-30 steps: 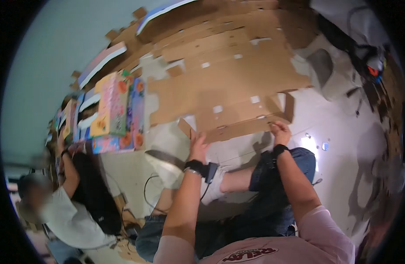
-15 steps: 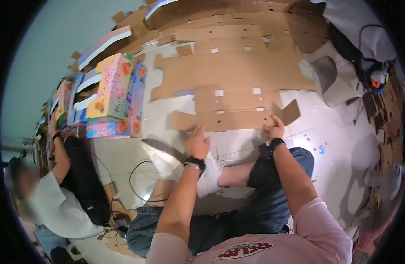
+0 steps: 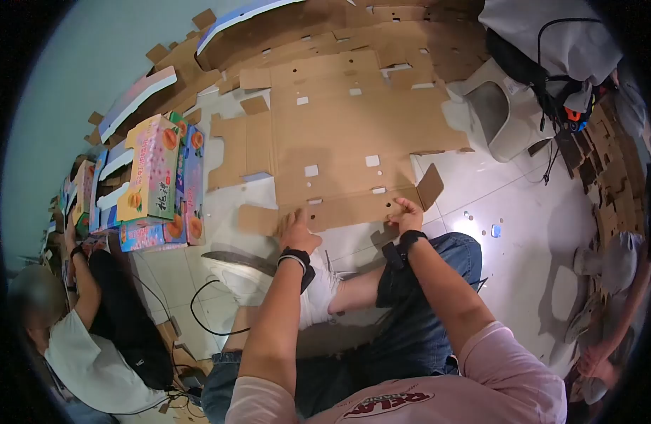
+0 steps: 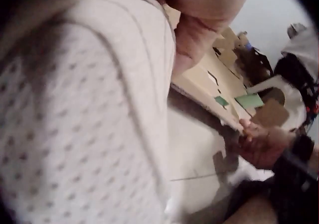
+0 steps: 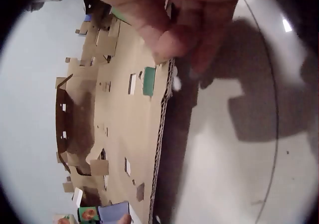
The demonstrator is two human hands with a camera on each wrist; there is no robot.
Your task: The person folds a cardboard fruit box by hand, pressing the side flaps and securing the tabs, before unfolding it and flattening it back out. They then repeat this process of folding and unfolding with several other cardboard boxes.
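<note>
A large brown die-cut cardboard sheet (image 3: 354,131) lies spread on the floor, plain side up, with slots and holes cut in it. My left hand (image 3: 297,232) holds the left part of its near flap (image 3: 350,214). At the flap's right part, my right hand (image 3: 409,214) pinches the edge; the right wrist view shows the thumb on top of the corrugated edge (image 5: 162,114). Shadow shows under this raised edge. A small side tab (image 3: 430,187) stands tilted up at the right, while the left tab (image 3: 258,220) lies lower. Some left fingers are hidden in the left wrist view.
Printed fruit boxes (image 3: 156,169) are stacked at the left, near a seated person (image 3: 103,353). More cardboard lies behind. A pale plastic stool (image 3: 513,113) stands at the right. My white shoe (image 3: 237,272) and a black cable (image 3: 195,311) are close to my left arm.
The near flap and its side tabs, folded up more steeply a second ago, have come down flatter. Both hands stay along the flap; the left has shifted its hold. The head view has also shifted.
</note>
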